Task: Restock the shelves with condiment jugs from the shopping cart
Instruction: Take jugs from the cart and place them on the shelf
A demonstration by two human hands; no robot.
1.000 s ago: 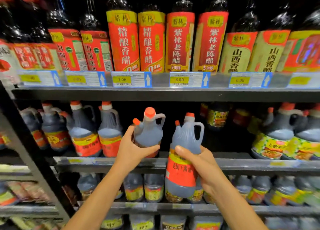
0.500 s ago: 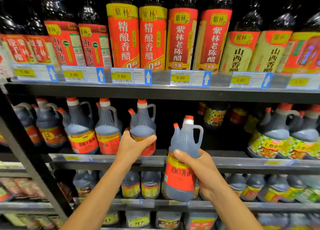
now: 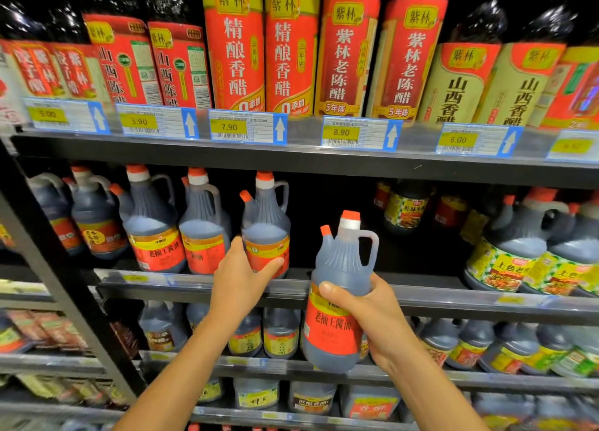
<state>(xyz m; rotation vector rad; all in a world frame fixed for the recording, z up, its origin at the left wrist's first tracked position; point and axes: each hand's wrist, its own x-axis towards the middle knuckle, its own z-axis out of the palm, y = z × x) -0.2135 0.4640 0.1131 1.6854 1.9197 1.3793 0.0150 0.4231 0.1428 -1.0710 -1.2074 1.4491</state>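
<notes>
My left hand (image 3: pixel 241 278) holds a dark soy-sauce jug (image 3: pixel 265 226) with an orange cap and red label by its lower body; the jug stands upright on the middle shelf (image 3: pixel 421 293), next to a row of like jugs (image 3: pixel 152 229). My right hand (image 3: pixel 366 314) grips a second jug of the same kind (image 3: pixel 340 288) around its label, upright in front of the shelf's edge and below shelf level. To the right of the placed jug the shelf shows a dark gap.
Tall red-labelled vinegar bottles (image 3: pixel 231 48) fill the top shelf above price tags (image 3: pixel 248 127). Larger green-and-yellow-labelled jugs (image 3: pixel 505 246) stand at the right of the middle shelf. Smaller jugs (image 3: pixel 278 333) line the lower shelves. A black shelf upright (image 3: pixel 64 288) runs down the left.
My left hand has carried its jug back and set it on the middle shelf beside the row. The right hand's jug has stayed about where it was in front of the shelf.
</notes>
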